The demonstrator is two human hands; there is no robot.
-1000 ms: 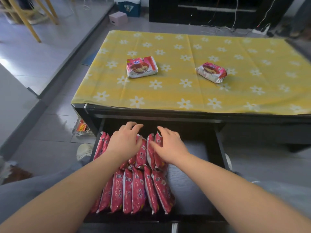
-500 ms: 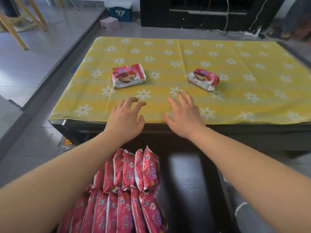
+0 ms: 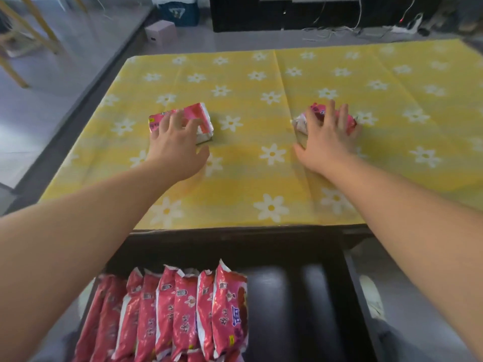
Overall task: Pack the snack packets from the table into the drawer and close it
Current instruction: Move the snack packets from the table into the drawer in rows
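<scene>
Two pink snack packets lie on the yellow daisy-print tablecloth (image 3: pixel 261 178). My left hand (image 3: pixel 177 147) rests on top of the left packet (image 3: pixel 202 116), fingers spread over it and thumb out to the side. Spread the same way, my right hand (image 3: pixel 324 145) covers most of the right packet (image 3: pixel 300 123). Both packets still sit flat on the cloth. Below the table's front edge the black drawer (image 3: pixel 287 309) stands pulled out. Several pink packets (image 3: pixel 183 309) stand on edge in rows in its left half, and its right half is bare.
On the floor beyond the table are a small pink box (image 3: pixel 160 32), a blue container (image 3: pixel 180 11), a black cabinet (image 3: pixel 313 11) with loose cables and a power strip (image 3: pixel 402 27). Wooden chair legs (image 3: pixel 15 61) stand at the far left.
Both hands left the packets in the drawer, rose over the table's front edge and reached forward onto the two packets on the cloth. The view has tilted up toward the table.
</scene>
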